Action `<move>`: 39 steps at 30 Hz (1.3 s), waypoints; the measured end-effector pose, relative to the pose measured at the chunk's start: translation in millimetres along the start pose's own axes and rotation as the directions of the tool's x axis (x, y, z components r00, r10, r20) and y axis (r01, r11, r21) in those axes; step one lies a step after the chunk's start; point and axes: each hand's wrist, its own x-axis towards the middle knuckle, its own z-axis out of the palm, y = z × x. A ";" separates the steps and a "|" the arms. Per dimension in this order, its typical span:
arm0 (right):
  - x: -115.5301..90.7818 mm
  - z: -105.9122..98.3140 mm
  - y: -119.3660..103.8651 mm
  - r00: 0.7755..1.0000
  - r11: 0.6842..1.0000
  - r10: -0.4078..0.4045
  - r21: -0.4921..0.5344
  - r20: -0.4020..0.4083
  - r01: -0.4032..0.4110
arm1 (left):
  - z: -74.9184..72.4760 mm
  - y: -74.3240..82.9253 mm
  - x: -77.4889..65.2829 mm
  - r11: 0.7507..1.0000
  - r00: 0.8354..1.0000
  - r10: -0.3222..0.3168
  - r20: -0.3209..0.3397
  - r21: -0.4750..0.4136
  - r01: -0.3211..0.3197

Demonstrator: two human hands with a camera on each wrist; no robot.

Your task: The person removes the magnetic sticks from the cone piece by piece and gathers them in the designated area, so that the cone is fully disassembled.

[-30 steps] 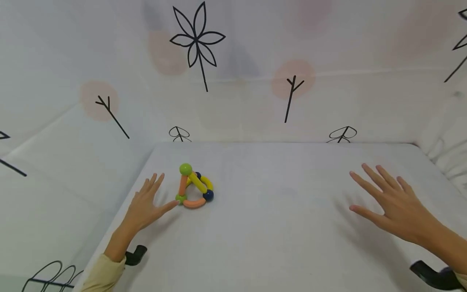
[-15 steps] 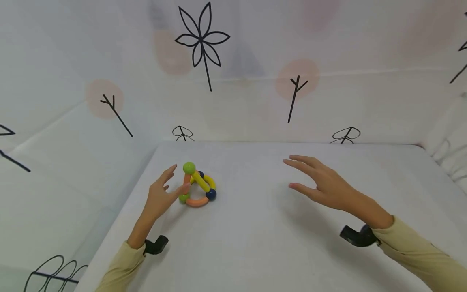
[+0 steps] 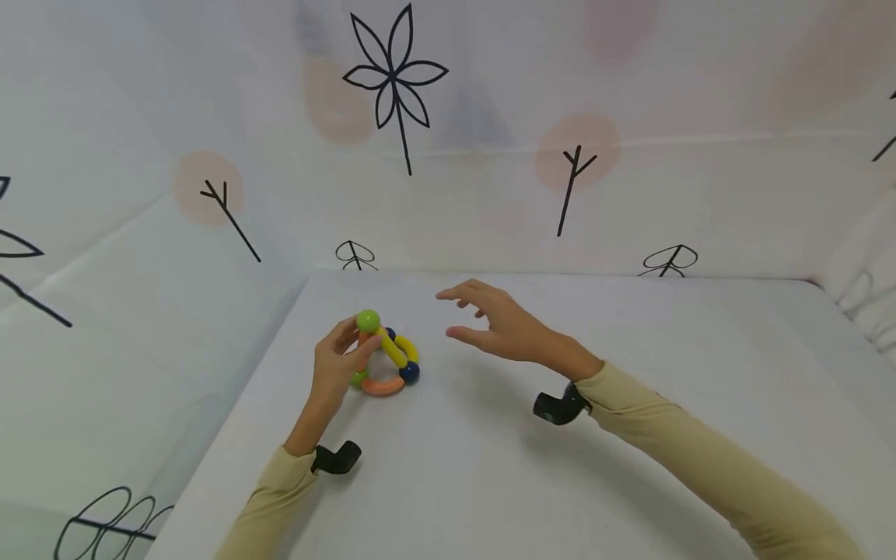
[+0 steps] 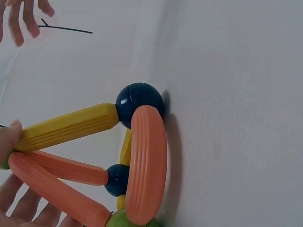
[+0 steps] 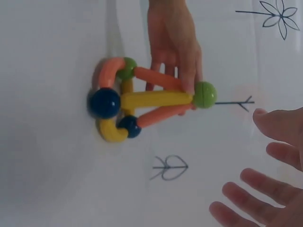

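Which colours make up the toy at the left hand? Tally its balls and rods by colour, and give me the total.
Green balls: 2
Dark blue balls: 2
Orange rods: 3
Yellow rods: 3
Total: 10

I am facing a pale, creased backdrop that is wrapping round both sides, showing black line-drawn plants and faint peach discs. A smooth white tabletop is stretching towards it, catching soft light.
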 end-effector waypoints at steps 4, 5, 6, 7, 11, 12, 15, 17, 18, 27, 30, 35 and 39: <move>30.1 24.5 -3.7 0.999 1.000 -0.019 0.026 0.040 0.018 | 4.9 -1.7 0.0 0.997 1.000 -0.003 -0.028 -0.071 0.001; 36.7 30.1 -4.0 0.999 0.999 -0.025 0.032 0.047 0.023 | 5.8 -2.7 0.2 0.997 1.000 0.000 -0.029 -0.082 -0.002; 43.2 36.0 -3.7 0.998 0.999 -0.031 0.032 0.051 0.029 | 6.3 -3.4 0.3 0.996 1.000 0.002 -0.030 -0.088 -0.005; 49.6 41.8 -3.5 0.998 0.999 -0.036 0.041 0.053 0.034 | 6.5 -4.3 0.3 0.996 0.999 0.005 -0.032 -0.084 -0.007; 71.1 63.5 -2.1 0.997 0.995 -0.058 0.084 0.050 0.054 | 5.6 -10.9 1.1 0.997 0.998 0.015 -0.053 -0.073 -0.019; 75.3 68.6 -1.5 0.997 0.994 -0.063 0.096 0.050 0.058 | 5.7 -11.5 1.0 0.997 0.998 0.020 -0.058 -0.078 -0.024; 83.8 81.3 -0.9 0.995 0.988 -0.073 0.142 0.066 0.063 | 7.0 -12.4 0.6 0.993 0.997 0.040 -0.067 -0.107 -0.047; 86.8 87.2 -1.2 0.994 0.984 -0.077 0.167 0.079 0.063 | 8.2 -11.9 0.0 0.992 0.996 0.056 -0.076 -0.108 -0.064; 87.6 89.4 -1.7 0.994 0.982 -0.079 0.181 0.082 0.063 | 8.8 -11.2 -0.5 0.991 0.995 0.059 -0.081 -0.116 -0.068; 88.4 93.4 -7.4 0.995 0.979 -0.099 0.180 0.014 0.095 | 12.7 13.1 -11.0 0.989 0.989 0.117 -0.095 -0.082 -0.125; 87.8 94.5 -7.0 0.995 0.980 -0.097 0.176 -0.002 0.095 | 13.9 16.0 -12.6 0.987 0.986 0.136 -0.098 -0.073 -0.144; 86.4 94.8 -8.2 0.997 0.979 -0.079 0.190 -0.014 0.080 | 14.4 15.6 -12.6 0.979 0.980 0.177 -0.092 -0.088 -0.185; 87.6 94.6 -9.1 0.998 0.979 -0.070 0.194 -0.007 0.070 | 13.8 14.9 -12.6 0.977 0.976 0.191 -0.103 -0.078 -0.199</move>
